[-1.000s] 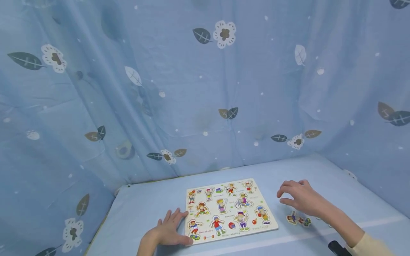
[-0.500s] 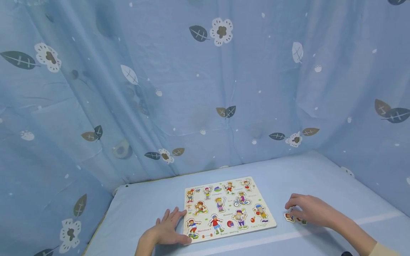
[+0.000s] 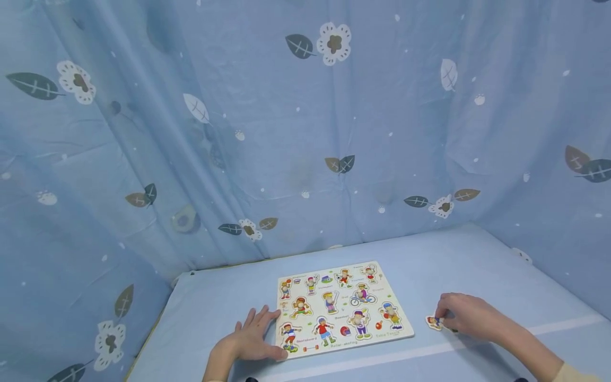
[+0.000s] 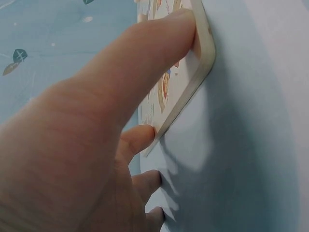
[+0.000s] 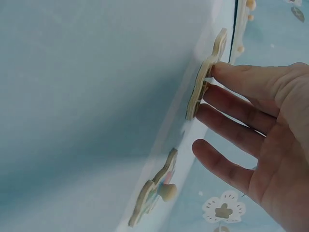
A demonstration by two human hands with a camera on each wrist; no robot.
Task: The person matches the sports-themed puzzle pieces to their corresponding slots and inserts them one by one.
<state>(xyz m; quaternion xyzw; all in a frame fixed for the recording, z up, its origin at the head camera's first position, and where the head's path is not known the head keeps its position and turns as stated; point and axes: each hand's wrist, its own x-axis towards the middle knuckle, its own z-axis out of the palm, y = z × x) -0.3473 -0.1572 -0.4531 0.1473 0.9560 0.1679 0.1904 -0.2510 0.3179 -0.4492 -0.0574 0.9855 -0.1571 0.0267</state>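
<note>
– Which way does the board (image 3: 343, 309) lie?
– Flat on the blue table (image 3: 477, 265), long side running left to right, far edge turned slightly leftward. It shows cartoon sports figures; "Skateboard" and "Roller-skating" read along its near edge.
– And the hands?
– The left hand (image 3: 250, 340) rests spread at the board's near-left corner, thumb pressing on top. Right of the board, the right hand (image 3: 465, 315) pinches the peg of a loose figure piece (image 3: 433, 322); another piece (image 5: 154, 195) lies beside it.
</note>
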